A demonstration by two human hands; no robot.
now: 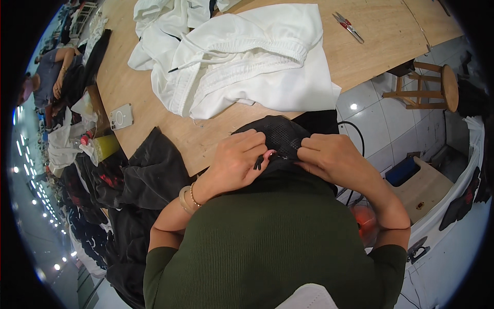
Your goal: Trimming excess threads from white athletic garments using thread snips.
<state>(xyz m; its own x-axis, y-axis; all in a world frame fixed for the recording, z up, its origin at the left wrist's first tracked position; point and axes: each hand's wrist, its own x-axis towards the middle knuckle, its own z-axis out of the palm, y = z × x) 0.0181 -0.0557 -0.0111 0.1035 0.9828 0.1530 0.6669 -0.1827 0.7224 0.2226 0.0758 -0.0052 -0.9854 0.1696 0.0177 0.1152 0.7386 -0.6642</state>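
A piece of black mesh fabric (280,133) lies over the table's near edge, close to my body. My left hand (237,157) is closed, its fingertips pinching the left side of the fabric. A small black piece (259,162) sticks out between its thumb and fingers; I cannot make out what it is. On the other side, my right hand (329,158) grips the same fabric in a pinch. Just beyond both hands lie white pants (267,87) with a gathered elastic waistband and a dark-tipped drawstring.
Red-handled thread snips (349,27) rest on the wooden table (381,36) at the far right. A phone (121,117) lies at its left edge. Dark garments (154,165) are piled on the left, near a yellow-green container (106,147). A wooden stool (450,88) stands right; a co-worker (54,77) sits far left.
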